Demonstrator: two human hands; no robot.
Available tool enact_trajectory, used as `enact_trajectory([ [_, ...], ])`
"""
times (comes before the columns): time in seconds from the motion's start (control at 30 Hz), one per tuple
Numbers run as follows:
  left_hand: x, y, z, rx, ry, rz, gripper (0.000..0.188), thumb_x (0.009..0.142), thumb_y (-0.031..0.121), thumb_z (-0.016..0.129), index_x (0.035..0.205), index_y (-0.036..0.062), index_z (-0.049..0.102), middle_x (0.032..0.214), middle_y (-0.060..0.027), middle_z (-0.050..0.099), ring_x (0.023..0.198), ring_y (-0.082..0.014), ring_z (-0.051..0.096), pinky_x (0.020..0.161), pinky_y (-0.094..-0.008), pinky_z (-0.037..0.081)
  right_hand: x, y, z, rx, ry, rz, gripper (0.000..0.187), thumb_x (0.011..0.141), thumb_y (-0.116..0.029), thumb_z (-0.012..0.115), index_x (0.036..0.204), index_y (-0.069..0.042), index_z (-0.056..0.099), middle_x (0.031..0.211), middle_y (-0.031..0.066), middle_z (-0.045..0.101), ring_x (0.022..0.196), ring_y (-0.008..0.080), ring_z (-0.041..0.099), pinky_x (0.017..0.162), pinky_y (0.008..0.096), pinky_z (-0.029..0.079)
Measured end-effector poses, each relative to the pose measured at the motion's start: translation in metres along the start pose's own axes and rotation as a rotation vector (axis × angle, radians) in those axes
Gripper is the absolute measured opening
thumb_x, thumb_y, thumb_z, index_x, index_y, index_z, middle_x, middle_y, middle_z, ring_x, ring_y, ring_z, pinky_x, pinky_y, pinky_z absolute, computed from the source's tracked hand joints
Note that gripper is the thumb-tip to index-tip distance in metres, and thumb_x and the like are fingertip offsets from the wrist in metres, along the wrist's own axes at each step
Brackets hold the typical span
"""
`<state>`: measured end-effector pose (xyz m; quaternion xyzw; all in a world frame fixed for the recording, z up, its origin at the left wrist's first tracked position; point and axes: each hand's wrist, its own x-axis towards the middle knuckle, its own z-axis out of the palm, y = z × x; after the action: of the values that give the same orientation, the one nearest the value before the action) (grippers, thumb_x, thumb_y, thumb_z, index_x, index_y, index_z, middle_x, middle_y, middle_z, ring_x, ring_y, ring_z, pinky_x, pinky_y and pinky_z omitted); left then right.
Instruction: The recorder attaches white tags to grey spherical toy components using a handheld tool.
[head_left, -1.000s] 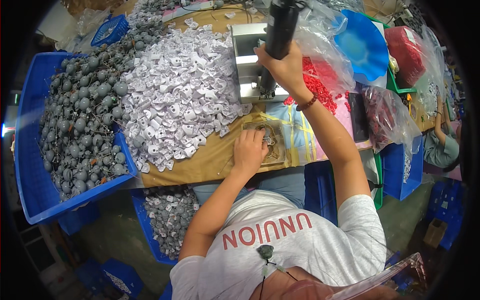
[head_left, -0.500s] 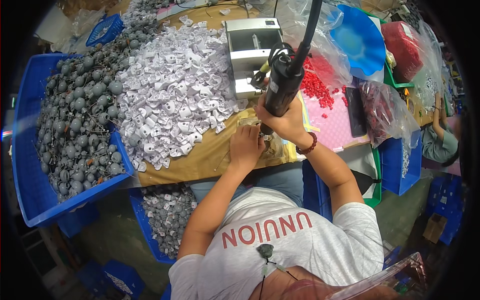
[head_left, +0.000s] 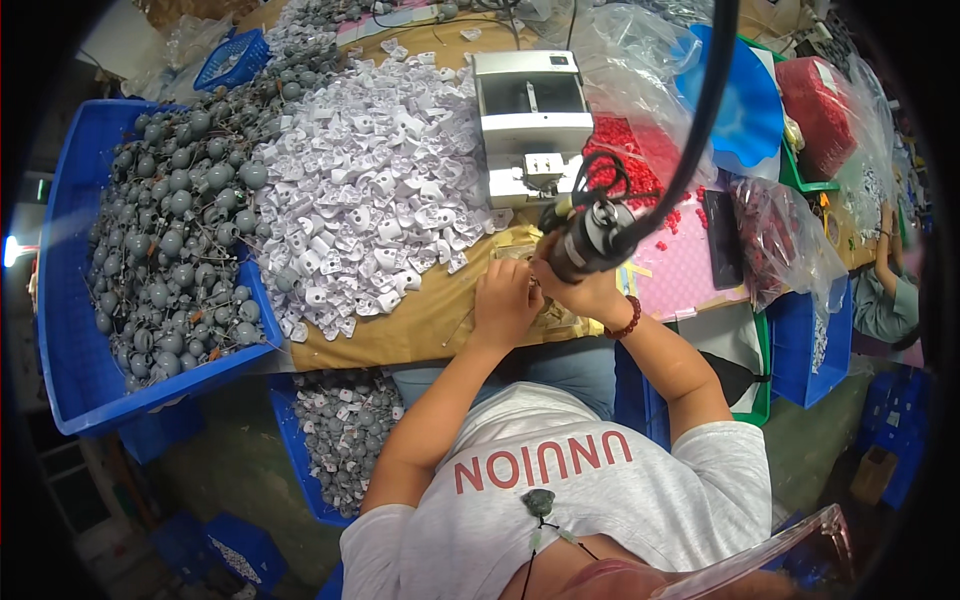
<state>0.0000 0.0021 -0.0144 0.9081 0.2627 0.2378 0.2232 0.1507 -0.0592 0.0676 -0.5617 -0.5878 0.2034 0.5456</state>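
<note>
My right hand [head_left: 588,293] is wrapped around a black electric screwdriver [head_left: 584,246], which has a thick cord at its upper end. The tool leans with its body towards me, and its tip is hidden below the hand. Close beside it, my left hand [head_left: 506,302] has its fingers bent together at the brown cloth-covered work edge. Whatever those fingers grip is too small and covered to name. Just beyond the hands stands a silver box-shaped machine [head_left: 534,130] with a dark opening. A heap of white plastic parts [head_left: 370,195] lies left of it.
Grey ball-shaped parts [head_left: 175,250] fill a blue bin [head_left: 62,300] at far left. A lower bin [head_left: 290,440] holds more parts. Small red pieces [head_left: 625,150], a phone [head_left: 723,240] and a blue wavy-edged dish [head_left: 745,100] lie to the right. Another person's arm [head_left: 885,250] shows at far right.
The screwdriver has tipped over towards me and sits lower, its cord swinging right. My left hand stays at the work spot. The whole view has shifted slightly.
</note>
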Motion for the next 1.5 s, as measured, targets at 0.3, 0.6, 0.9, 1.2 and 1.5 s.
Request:
enact_trajectory([
  [0.3, 0.001, 0.002, -0.005, -0.072, 0.002, -0.042, 0.041, 0.072, 0.01, 0.071, 0.111, 0.012, 0.057, 0.097, -0.0095, 0.057, 0.097, -0.0321, 0.056, 0.077, -0.0459, 0.046, -0.029, 0.038, 0.015, -0.106, -0.096, -0.164, 0.024, 0.083, -0.005, 0.074, 0.104, -0.004, 0.062, 0.096, 0.0041, 0.064, 0.087, 0.0157, 0.062, 0.088, 0.033, 0.05],
  [0.6, 0.0, -0.001, 0.002, -0.161, 0.013, -0.045, 0.03, 0.072, 0.013, 0.073, 0.098, 0.0056, 0.059, 0.098, -0.0151, 0.055, 0.097, -0.0376, 0.053, 0.082, -0.0472, 0.045, -0.042, 0.058, 0.012, -0.024, -0.07, -0.059, 0.012, 0.09, 0.001, 0.064, 0.101, 0.0, 0.059, 0.088, 0.0061, 0.062, 0.079, 0.0156, 0.06, 0.069, 0.0293, 0.05],
  [0.9, -0.009, -0.003, 0.013, -0.132, 0.1, -0.086, 0.05, 0.072, 0.009, 0.073, 0.118, 0.0059, 0.054, 0.113, -0.0149, 0.055, 0.109, -0.0376, 0.051, 0.095, -0.0459, 0.045, -0.008, 0.015, 0.004, 0.292, 0.13, 0.271, 0.009, 0.08, 0.004, 0.062, 0.087, 0.0, 0.061, 0.076, 0.0051, 0.063, 0.07, 0.0147, 0.062, 0.066, 0.0288, 0.051],
  [1.2, -0.01, 0.01, -0.006, -0.175, 0.072, -0.08, 0.039, 0.079, 0.011, 0.074, 0.116, 0.005, 0.062, 0.118, -0.0128, 0.062, 0.117, -0.0353, 0.053, 0.101, -0.0443, 0.044, 0.02, 0.086, -0.054, 0.359, 0.657, 0.364, 0.039, 0.096, -0.009, 0.065, 0.131, -0.001, 0.05, 0.111, 0.0053, 0.061, 0.095, 0.0127, 0.059, 0.083, 0.0276, 0.048],
  [1.5, -0.014, 0.006, -0.002, -0.216, 0.106, -0.022, 0.038, 0.078, 0.006, 0.076, 0.113, 0.0047, 0.062, 0.109, -0.0154, 0.064, 0.108, -0.0378, 0.059, 0.094, -0.0467, 0.047, -0.053, 0.075, 0.0, 0.034, 0.092, 0.372, 0.026, 0.093, -0.01, 0.067, 0.117, 0.0, 0.063, 0.102, 0.0121, 0.066, 0.088, 0.0226, 0.063, 0.078, 0.0331, 0.05],
])
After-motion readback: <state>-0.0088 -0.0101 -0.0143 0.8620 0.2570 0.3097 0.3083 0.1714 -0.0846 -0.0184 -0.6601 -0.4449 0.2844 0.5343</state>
